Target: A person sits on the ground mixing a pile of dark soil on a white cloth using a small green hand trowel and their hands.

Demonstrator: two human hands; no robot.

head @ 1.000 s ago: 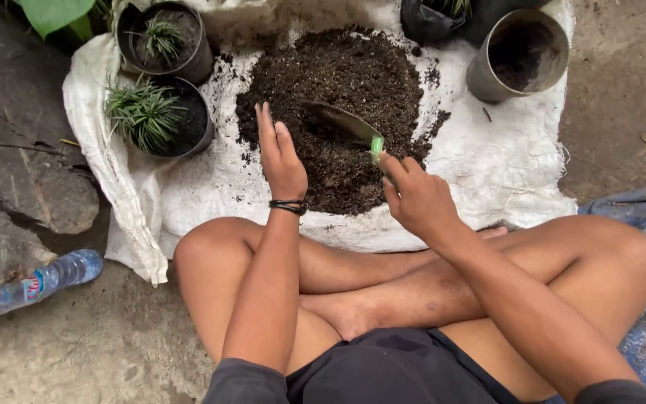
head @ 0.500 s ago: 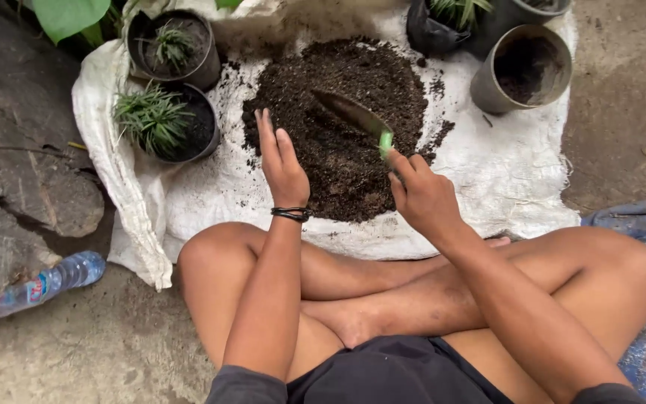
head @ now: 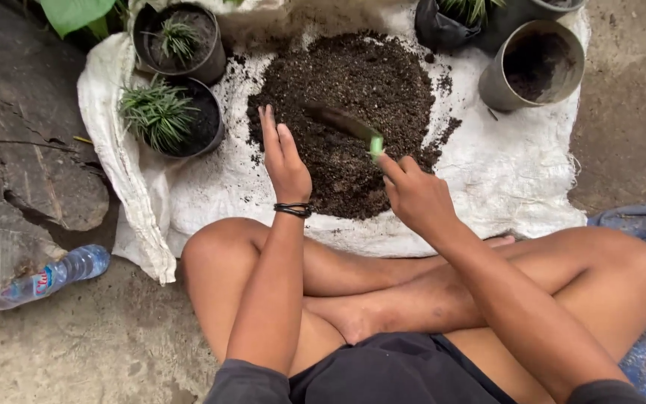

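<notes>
A heap of dark soil (head: 353,90) lies on a white woven sack (head: 502,172) in front of my crossed legs. My right hand (head: 416,196) grips a small trowel (head: 345,123) by its green handle, the metal blade dug into the middle of the heap. My left hand (head: 285,161) is flat and edge-on, fingers straight and together, resting against the heap's left side. A black band circles that wrist.
Two dark pots with spiky green plants (head: 166,120) (head: 181,41) stand on the sack's left. An open grey pot with some soil (head: 536,63) and a black plant bag (head: 446,22) sit at the back right. A plastic water bottle (head: 46,278) lies on the concrete by rocks.
The trowel blade, lifted over the heap half a second ago, has dropped back into the soil. My left hand has stayed against the heap.
</notes>
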